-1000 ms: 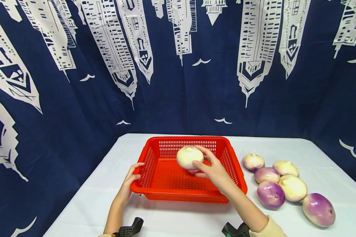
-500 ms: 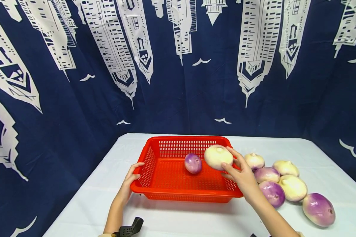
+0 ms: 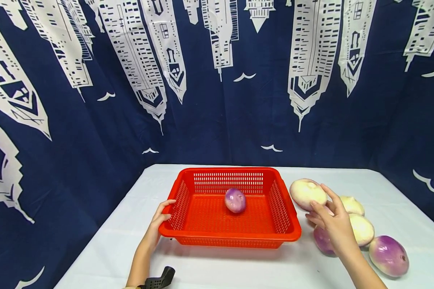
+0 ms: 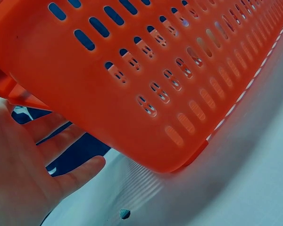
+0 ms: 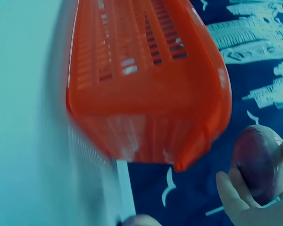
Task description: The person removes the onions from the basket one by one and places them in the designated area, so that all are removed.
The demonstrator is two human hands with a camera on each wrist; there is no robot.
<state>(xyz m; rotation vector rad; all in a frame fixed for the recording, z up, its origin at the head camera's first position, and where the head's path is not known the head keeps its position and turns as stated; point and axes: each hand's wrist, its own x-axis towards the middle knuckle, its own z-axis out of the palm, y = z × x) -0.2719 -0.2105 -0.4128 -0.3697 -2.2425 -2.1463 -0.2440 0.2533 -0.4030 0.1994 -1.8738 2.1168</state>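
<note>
My right hand (image 3: 334, 222) grips a cream-topped turnip (image 3: 307, 194) between thumb and fingers, just right of the basket. In the right wrist view its purple underside (image 5: 254, 165) shows. That hand and turnip partly cover a group of purple-and-cream turnips, among them a cream one (image 3: 361, 228) and a purple one (image 3: 323, 241). The red perforated basket (image 3: 224, 233) has one purple turnip (image 3: 235, 200) lying inside. At the basket's left end, my left hand (image 3: 154, 224) holds the rim, fingertips over its edge; in the left wrist view the thumb (image 4: 82, 174) stands apart from the wall.
A white cloth (image 3: 231, 265) covers the table. Another purple turnip (image 3: 388, 255) lies at the front right of the group. Behind the table hangs a navy curtain (image 3: 224, 132) with white building prints.
My right hand has carried the cream-topped turnip rightward, from over the basket to above the turnip group. The purple turnip in the basket has come into full view. My left hand has stayed put.
</note>
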